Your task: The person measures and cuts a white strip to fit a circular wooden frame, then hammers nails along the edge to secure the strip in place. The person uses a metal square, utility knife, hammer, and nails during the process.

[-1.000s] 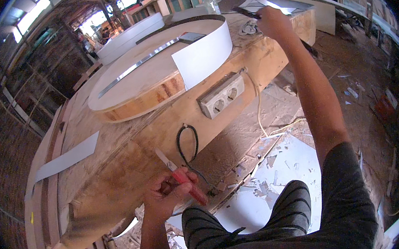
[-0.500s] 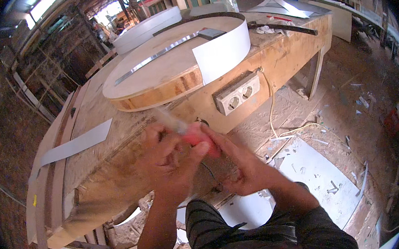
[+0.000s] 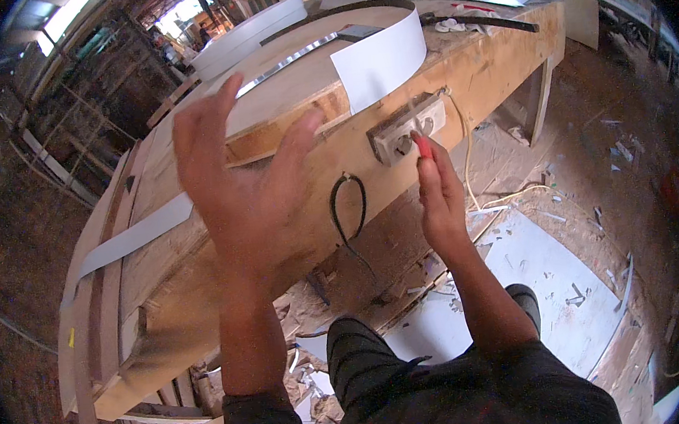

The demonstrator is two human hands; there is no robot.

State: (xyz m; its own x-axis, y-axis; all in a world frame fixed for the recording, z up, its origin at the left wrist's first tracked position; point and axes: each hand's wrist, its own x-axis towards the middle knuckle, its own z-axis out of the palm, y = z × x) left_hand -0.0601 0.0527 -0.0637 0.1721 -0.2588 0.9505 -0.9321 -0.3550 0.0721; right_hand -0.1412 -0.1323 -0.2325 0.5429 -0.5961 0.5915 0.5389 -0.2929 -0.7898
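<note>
My right hand [image 3: 441, 194] is closed around a red-handled tool [image 3: 424, 147]. A narrow greyish end points up from it, too blurred to name its kind. The tool shows in front of a double power socket [image 3: 406, 135] on the bench's side; I cannot tell whether they touch. My left hand [image 3: 246, 172] is raised with fingers and thumb spread, holding nothing. Behind it lies a thick round wooden panel [image 3: 287, 131], partly hidden by the hand. A white strip [image 3: 382, 65] stands curved along the panel's right edge. On top rests a metal try square [image 3: 292, 59].
The wooden workbench [image 3: 201, 307] carries a flat white strip [image 3: 137, 235] at left, a white round piece [image 3: 249, 37] behind, and a dark bar [image 3: 493, 23] at right. A black cable loop [image 3: 347, 207] hangs from its side. White sheet [image 3: 558, 273] and scraps cover the floor.
My hands have separated. The left has let go and risen toward the panel, fingers spreading; the right has carried the red-handled tool up and right, before the socket.
</note>
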